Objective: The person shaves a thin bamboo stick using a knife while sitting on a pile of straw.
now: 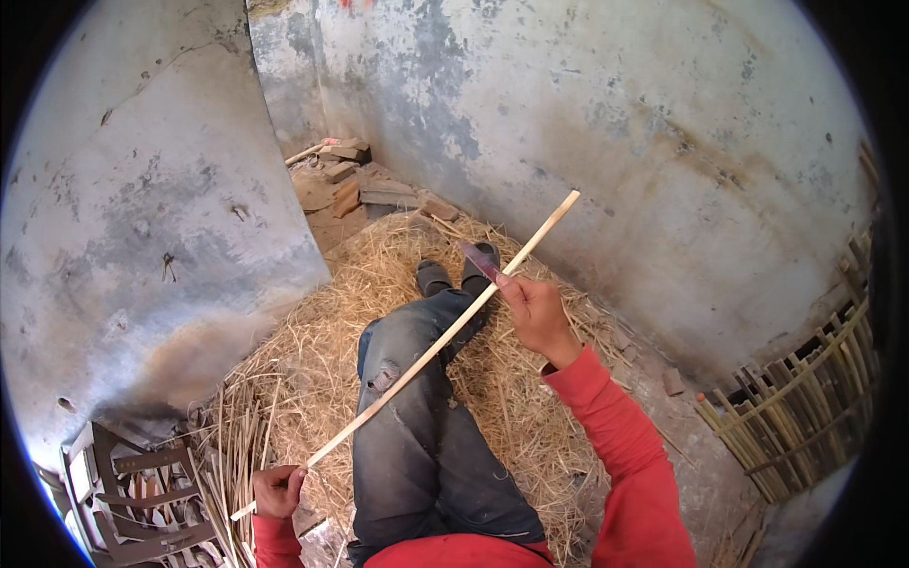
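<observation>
Rough, stained plaster walls (606, 104) close in around a floor heaped with dry, tangled straw (312, 350). Low at the near side, the left hand (277, 490) is closed in a fist around the near end of a long, thin bamboo strip (431, 350), pale, flat and smooth. That strip runs diagonally up and away across the person's legs (426, 417), which lie stretched out in dusty dark jeans, and its far end stands free before the wall. Further along it, the right hand (538, 312) is wrapped around the handle of a knife (481, 263) with a flat reddish blade, which sits against the strip; both arms wear red sleeves. Beside the left hand lies a loose bundle of split bamboo slivers (237, 445), next to dark slatted wooden pieces (142, 492). At the right edge leans a lattice panel of greenish bamboo slats (805, 407). Broken bricks (346, 175) pile in the far corner.
</observation>
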The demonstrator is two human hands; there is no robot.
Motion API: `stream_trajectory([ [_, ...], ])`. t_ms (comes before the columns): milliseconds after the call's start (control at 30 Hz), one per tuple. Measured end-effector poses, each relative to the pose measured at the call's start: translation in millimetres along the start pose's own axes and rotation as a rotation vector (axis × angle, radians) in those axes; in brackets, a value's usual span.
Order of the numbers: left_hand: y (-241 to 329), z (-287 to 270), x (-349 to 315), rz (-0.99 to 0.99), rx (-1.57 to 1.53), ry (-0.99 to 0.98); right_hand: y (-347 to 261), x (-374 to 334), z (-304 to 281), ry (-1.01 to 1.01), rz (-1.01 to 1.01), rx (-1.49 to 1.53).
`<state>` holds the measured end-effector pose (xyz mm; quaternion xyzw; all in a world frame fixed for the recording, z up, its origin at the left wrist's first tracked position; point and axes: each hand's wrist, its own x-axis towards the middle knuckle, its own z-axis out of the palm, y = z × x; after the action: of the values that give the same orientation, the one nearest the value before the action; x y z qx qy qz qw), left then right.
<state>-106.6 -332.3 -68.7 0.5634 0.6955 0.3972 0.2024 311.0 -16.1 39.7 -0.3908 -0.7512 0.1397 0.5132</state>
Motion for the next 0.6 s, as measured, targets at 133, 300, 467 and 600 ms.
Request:
stream_trajectory([
  [133,10.5,-3.9,0.2,0.014,0.023,-0.026,32.4,29.8,-41.8,0.216,0.349,-0.137],
  [300,-1.6,0.9,1.7,-0.011,-0.053,-0.034,12.3,9.9,-37.5,0.219,0.203,0.042],
  [467,-5.2,-0.7,-2.3,-0.059,-0.094,-0.04,-31.5,-12.9,-21.5,0.0,-0.01,-0.155],
  [600,-8.1,-5.8,-1.3,-0.059,-0.079,-0.043,-23.5,-18.4,-24.5,-0.154,0.035,-0.245],
])
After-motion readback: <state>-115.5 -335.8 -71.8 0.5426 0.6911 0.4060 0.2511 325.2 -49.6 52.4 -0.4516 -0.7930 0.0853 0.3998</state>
